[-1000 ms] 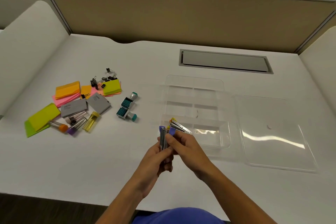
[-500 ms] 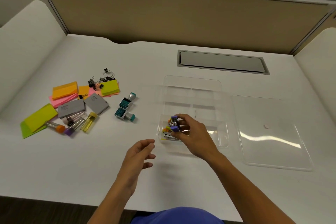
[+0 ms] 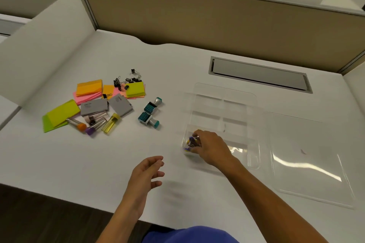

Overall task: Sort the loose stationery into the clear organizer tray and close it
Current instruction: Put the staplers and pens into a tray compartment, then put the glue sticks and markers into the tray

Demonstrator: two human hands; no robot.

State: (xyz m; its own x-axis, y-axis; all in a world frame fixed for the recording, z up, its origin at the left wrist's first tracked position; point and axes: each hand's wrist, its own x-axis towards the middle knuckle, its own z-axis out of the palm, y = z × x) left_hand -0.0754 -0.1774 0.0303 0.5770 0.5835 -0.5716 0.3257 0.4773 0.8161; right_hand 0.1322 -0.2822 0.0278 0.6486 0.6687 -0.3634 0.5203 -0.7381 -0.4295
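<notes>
The clear organizer tray (image 3: pixel 223 94) lies open on the white desk, with its clear lid (image 3: pixel 308 163) flat to its right. My right hand (image 3: pixel 211 149) reaches into the tray's near-left compartment, fingers curled around a bundle of small clips with purple and yellow ends (image 3: pixel 190 142). My left hand (image 3: pixel 147 175) hovers open above the desk, empty. Loose stationery sits at the left: sticky note pads (image 3: pixel 89 88), black binder clips (image 3: pixel 126 80), grey erasers (image 3: pixel 94 106), lead tubes (image 3: pixel 94 124), a yellow case (image 3: pixel 110 124) and teal stamps (image 3: pixel 150 112).
A grey cable hatch (image 3: pixel 258 74) is set into the desk behind the tray. Tan partition walls (image 3: pixel 197 21) close off the back, and white dividers stand at both sides. The desk's front edge runs just below my left hand.
My hands separated. The right hand carried the clip bundle into the tray's near-left compartment and lowered it. The left hand let go and drew back, open.
</notes>
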